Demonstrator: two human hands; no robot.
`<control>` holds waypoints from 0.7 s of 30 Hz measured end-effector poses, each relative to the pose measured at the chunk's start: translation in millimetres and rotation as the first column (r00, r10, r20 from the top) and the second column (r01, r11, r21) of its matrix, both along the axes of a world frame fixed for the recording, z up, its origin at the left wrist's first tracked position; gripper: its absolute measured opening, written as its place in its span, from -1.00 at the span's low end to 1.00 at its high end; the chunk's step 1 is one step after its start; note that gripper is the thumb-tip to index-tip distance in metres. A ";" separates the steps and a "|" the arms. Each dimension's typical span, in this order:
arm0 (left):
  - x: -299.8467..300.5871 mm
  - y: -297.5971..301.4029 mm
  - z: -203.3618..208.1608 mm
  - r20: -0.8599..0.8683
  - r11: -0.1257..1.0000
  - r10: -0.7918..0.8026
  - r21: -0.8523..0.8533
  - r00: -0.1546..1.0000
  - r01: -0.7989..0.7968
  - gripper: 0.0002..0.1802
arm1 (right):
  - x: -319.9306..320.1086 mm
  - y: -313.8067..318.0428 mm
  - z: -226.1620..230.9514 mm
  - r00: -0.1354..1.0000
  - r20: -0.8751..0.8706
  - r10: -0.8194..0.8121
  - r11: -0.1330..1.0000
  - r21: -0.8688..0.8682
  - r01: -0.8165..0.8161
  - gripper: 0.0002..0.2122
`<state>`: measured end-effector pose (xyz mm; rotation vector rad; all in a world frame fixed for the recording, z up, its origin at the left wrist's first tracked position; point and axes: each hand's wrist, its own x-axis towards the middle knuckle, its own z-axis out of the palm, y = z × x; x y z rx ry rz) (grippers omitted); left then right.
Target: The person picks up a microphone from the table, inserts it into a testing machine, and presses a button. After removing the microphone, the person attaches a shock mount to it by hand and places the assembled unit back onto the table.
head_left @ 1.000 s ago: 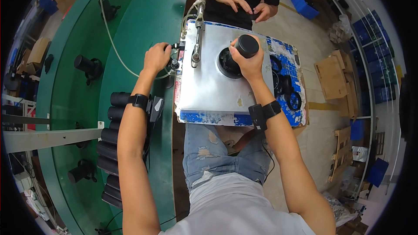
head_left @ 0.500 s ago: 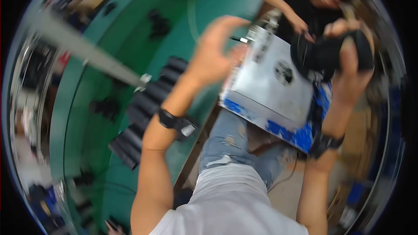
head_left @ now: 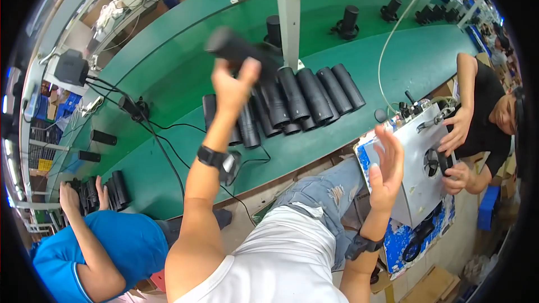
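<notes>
Left hand (head_left: 230, 88) holds black cylinder (head_left: 238, 47) above green desk (head_left: 281, 157).
Left arm reaches forward, fingers wrapped around the tilted, blurred cylinder; looks stiff, probably one-hand light, maybe slick, best held mid-barrel. Black tubes (head_left: 314, 95) lie mostly to its right. Right hand (head_left: 386, 171) raised by metal box (head_left: 415, 146), fingers spread, empty.
</notes>
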<state>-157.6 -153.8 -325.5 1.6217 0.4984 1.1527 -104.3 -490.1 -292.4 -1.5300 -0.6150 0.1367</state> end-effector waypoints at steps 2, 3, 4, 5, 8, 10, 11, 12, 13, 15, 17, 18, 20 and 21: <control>-9.0 80.7 -26.2 0.015 0.946 0.318 0.067 0.948 -0.318 -0.46 | -4.9 -23.4 -25.7 0.990 -0.127 -0.058 0.997 -0.049 0.052 -0.45; -19.8 109.2 -40.9 -0.087 0.872 0.482 0.141 0.872 -0.468 -0.41 | -9.2 -36.3 -39.9 0.981 -0.177 -0.081 0.994 -0.090 0.066 -0.51; -26.3 126.6 -54.1 -0.083 0.865 0.495 0.145 0.865 -0.481 -0.41 | -12.8 -49.3 -56.1 0.971 -0.219 -0.100 0.991 -0.104 0.079 -0.56; -30.5 142.6 -65.8 -0.280 0.829 0.558 0.232 0.781 -0.509 -0.35 | -16.4 -61.1 -70.0 0.959 -0.258 -0.122 0.989 -0.117 0.094 -0.60; -32.9 182.0 -130.3 -0.546 0.813 0.580 0.341 0.605 -0.472 -0.21 | -30.2 -90.6 -105.7 0.914 -0.339 -0.224 0.964 -0.218 0.156 -0.65; -30.3 178.2 -145.0 -0.591 0.830 0.554 0.344 0.586 -0.438 -0.22 | -41.4 -100.4 -119.9 0.881 -0.388 -0.271 0.953 -0.236 0.189 -0.66; -27.3 176.9 -144.1 -0.582 0.841 0.537 0.320 0.610 -0.436 -0.17 | -44.6 -104.7 -124.0 0.845 -0.429 -0.321 0.940 -0.255 0.228 -0.67; -25.5 176.9 -142.6 -0.574 0.852 0.520 0.294 0.633 -0.433 -0.13 | -49.4 -107.4 -128.5 0.831 -0.441 -0.339 0.933 -0.271 0.238 -0.67; -26.9 176.6 -138.4 -0.580 0.852 0.519 0.294 0.627 -0.434 -0.13 | -51.2 -110.8 -132.6 0.829 -0.445 -0.338 0.933 -0.276 0.232 -0.67; -25.6 174.8 -128.6 -0.503 0.779 0.622 0.478 0.600 -0.406 -0.03 | -58.1 -118.7 -145.3 0.839 -0.409 -0.359 0.921 -0.305 0.245 -0.65; -24.6 173.4 -125.9 -0.380 0.752 0.658 0.363 0.650 -0.550 -0.09 | -62.2 -124.3 -149.9 0.832 -0.416 -0.366 0.919 -0.303 0.253 -0.65; -35.8 168.5 -126.3 -0.389 0.759 0.651 0.299 0.652 -0.579 -0.14 | -64.7 -129.7 -151.5 0.816 -0.438 -0.378 0.916 -0.304 0.261 -0.65; -67.9 146.7 -129.6 -0.581 0.774 0.606 0.273 0.544 -0.571 -0.17 | -66.2 -130.3 -153.7 0.798 -0.461 -0.388 0.914 -0.304 0.269 -0.65; -84.3 132.5 -130.6 -0.736 0.791 0.549 0.303 0.397 -0.532 -0.17 | -65.7 -129.9 -152.9 0.786 -0.478 -0.393 0.913 -0.303 0.272 -0.64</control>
